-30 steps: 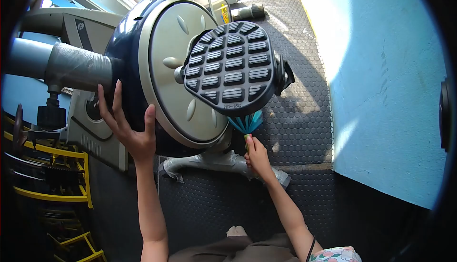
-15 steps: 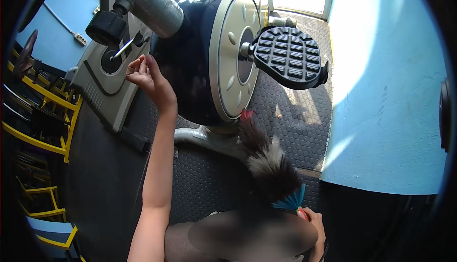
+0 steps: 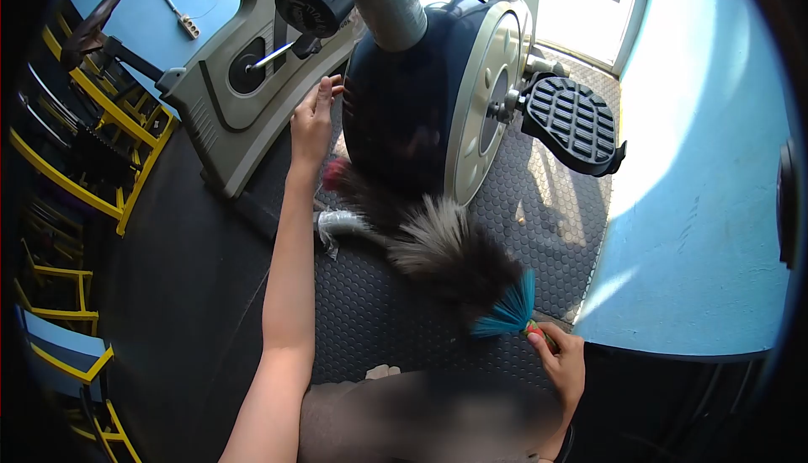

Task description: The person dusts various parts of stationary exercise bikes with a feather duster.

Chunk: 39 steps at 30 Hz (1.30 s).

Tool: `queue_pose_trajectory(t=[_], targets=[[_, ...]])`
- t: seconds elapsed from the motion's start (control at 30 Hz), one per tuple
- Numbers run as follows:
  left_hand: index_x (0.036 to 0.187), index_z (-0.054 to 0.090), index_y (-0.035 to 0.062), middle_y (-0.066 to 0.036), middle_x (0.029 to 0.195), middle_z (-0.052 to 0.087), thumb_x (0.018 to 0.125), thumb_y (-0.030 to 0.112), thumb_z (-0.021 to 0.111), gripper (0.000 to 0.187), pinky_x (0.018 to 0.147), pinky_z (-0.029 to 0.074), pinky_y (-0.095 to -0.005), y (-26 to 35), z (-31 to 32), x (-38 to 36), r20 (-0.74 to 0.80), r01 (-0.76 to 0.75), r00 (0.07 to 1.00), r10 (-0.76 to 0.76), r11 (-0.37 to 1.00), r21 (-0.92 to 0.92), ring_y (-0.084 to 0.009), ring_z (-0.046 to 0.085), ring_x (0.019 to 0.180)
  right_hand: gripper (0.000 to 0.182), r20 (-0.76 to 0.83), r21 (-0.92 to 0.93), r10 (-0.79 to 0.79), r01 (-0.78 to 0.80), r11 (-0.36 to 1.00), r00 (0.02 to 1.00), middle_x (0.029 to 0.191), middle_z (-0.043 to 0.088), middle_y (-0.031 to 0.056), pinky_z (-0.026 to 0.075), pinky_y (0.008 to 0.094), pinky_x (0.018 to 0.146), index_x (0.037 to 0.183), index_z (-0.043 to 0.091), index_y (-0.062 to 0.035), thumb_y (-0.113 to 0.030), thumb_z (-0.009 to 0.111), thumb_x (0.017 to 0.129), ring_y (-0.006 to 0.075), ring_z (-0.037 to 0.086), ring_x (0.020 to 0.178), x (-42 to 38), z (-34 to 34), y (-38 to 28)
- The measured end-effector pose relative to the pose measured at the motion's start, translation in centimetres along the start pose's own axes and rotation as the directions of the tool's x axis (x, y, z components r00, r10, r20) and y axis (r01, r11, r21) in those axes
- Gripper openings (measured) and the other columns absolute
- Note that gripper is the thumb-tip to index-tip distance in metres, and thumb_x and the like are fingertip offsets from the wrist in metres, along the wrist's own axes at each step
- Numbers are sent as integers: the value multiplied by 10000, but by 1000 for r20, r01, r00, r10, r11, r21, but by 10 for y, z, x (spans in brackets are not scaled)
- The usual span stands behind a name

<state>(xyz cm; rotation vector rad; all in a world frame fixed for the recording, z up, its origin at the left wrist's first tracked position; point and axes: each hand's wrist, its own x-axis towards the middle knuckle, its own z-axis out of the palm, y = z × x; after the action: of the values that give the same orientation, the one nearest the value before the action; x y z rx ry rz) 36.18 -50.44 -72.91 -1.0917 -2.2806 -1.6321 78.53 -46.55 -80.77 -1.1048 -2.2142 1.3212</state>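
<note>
The right hand [image 3: 562,364] is closed around the red-and-green handle of the feather duster [image 3: 459,248], which now slants up and leftward across the lower part of the exercise bike's dark housing [image 3: 400,97]. Half a second ago its red tip sat by the bottom edge of the pale side disc [image 3: 486,109]; now that tip has swung left, close beside the left forearm [image 3: 290,278]. A second ago the duster was mostly hidden behind the pedal [image 3: 572,125], with the blue bristles showing beneath. The left hand [image 3: 313,126] is half open, fingers loosely bent and nothing seen in its grasp; it was spread wide against the housing at first, and is now at the housing's left side, though whether it touches cannot be told. The view has turned too, so the bike appears farther right, with more blue wall [image 3: 118,8] showing behind.
</note>
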Motion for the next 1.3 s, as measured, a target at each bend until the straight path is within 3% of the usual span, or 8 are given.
queue_pose_trajectory(t=[0.17,0.37,0.5,0.6,0.83,0.9,1.0,1.3], targets=[[1130,533,21,-181,1067,573,877,564,269,655,939,337,-333,-8,-5,6,-276,-130,953,124,992,-3,-264,514,1056,214,-215,159,-38,73,985,976,514,484,63,326,245,421,862,593,18,-189,598,810,77,413,434,13,-15,-34],[1140,495,-47,-165,1141,515,873,563,297,695,950,331,-335,-19,6,4,-216,19,973,-84,958,-287,-248,472,1086,218,29,-130,-19,22,991,999,497,482,111,369,278,440,843,609,-16,-230,601,804,175,487,415,-4,-32,-25],[1199,498,117,-70,1119,566,832,651,228,701,958,199,-492,-31,10,-5,-47,184,978,-202,950,-250,-167,519,1007,245,15,-315,74,-66,947,997,530,526,139,404,317,460,841,623,-47,-287,608,790,295,538,471,2,-24,-24],[1140,509,-19,-174,1100,543,829,642,284,764,902,380,-321,-21,11,-12,-13,197,978,-209,940,-279,-222,518,1019,236,11,-155,-14,15,988,1000,529,519,108,380,278,445,848,614,-19,-250,605,803,166,501,437,9,-23,-30],[1142,522,16,-100,1060,575,800,665,337,757,908,355,-311,-29,-1,-21,127,144,985,-116,960,-241,-172,521,1006,250,-28,144,-41,45,989,999,515,375,-31,244,221,435,836,558,9,-240,545,857,36,328,479,24,23,12],[1151,530,17,-111,1047,591,808,591,442,675,894,370,-295,-33,2,-20,132,7,990,48,921,-389,-161,539,978,233,47,83,3,-7,996,999,520,452,85,329,263,448,883,587,-17,-243,573,832,97,386,459,19,37,29],[1170,515,30,-140,1052,599,773,411,626,561,827,443,-270,-19,4,-20,120,180,980,-160,967,-178,-172,580,954,282,104,-36,96,-93,995,990,530,501,130,379,307,476,886,604,-38,-311,570,825,190,490,456,3,61,64],[1185,496,41,-189,1018,601,767,552,547,662,860,423,-309,-16,3,-20,115,128,985,-130,991,25,-229,568,1004,358,238,-71,220,-209,975,946,611,540,225,428,417,550,823,581,-20,-363,487,863,408,557,648,9,154,51]])
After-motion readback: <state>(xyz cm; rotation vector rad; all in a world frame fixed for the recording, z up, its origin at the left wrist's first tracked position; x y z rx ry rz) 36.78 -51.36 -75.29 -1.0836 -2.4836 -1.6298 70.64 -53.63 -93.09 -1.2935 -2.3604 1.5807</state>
